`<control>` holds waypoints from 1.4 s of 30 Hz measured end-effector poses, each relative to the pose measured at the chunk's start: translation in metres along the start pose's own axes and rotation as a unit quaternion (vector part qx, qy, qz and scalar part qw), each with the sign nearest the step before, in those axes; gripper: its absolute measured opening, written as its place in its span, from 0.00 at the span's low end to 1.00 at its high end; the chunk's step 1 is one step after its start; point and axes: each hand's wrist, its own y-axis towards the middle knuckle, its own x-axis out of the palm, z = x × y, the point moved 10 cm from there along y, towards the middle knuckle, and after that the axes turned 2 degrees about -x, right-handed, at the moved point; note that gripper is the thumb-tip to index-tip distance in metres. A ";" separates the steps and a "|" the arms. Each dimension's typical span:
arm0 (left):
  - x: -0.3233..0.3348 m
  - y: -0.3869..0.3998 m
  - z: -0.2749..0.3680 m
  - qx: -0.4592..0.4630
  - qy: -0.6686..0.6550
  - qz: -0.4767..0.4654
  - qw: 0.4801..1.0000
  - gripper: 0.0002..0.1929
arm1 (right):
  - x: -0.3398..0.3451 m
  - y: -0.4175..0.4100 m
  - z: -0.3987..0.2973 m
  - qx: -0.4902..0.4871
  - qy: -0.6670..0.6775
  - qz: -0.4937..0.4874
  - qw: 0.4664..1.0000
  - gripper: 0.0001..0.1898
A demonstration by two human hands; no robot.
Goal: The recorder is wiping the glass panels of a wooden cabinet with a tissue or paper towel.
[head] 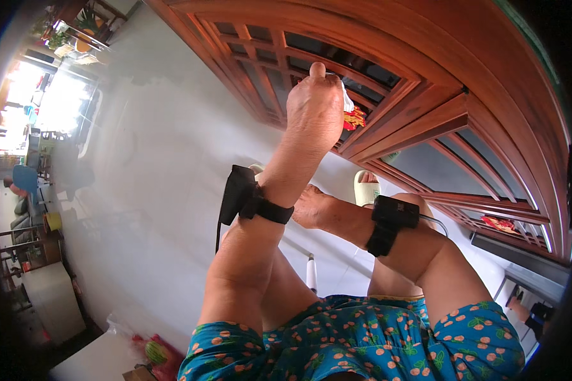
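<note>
My left hand (315,102) is raised to the latticed wooden door (400,90), with the fingers curled and the thumb sticking up. It grips a white cloth or tissue (347,98), most of it hidden behind the hand. Close by, a red and gold paper decoration (354,119) is on the glass between the wooden bars. Lower down, my right hand (311,205) is partly covered by my left forearm. Its fingers are hidden, so I cannot tell whether it holds anything. Black strapped devices sit on both forearms.
More glazed wooden panels (462,162) continue to the right, one with another red decoration (499,224). A pale slipper (367,188) is on my foot below. A white-sleeved pole (311,274) stands near my legs. Far left are a blue chair (25,179) and a bagged watermelon (157,352).
</note>
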 end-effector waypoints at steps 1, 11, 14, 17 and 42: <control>0.000 0.002 0.005 0.012 -0.001 0.013 1.000 0.06 | 0.011 0.004 0.009 0.004 0.004 0.037 0.999 0.11; 0.009 -0.010 0.038 0.059 0.055 -0.085 0.993 0.13 | -0.007 -0.001 -0.001 0.007 0.008 0.028 1.000 0.10; 0.013 -0.012 0.043 0.067 0.048 -0.085 0.993 0.14 | -0.013 -0.004 -0.007 0.007 0.009 0.006 1.000 0.10; 0.019 -0.016 0.052 0.093 0.042 -0.081 0.991 0.12 | -0.020 -0.008 -0.011 0.008 0.008 -0.019 1.000 0.09; 0.076 -0.063 0.013 -0.015 -0.341 -0.171 0.924 0.09 | -0.048 -0.025 -0.018 0.023 0.012 -0.137 0.990 0.08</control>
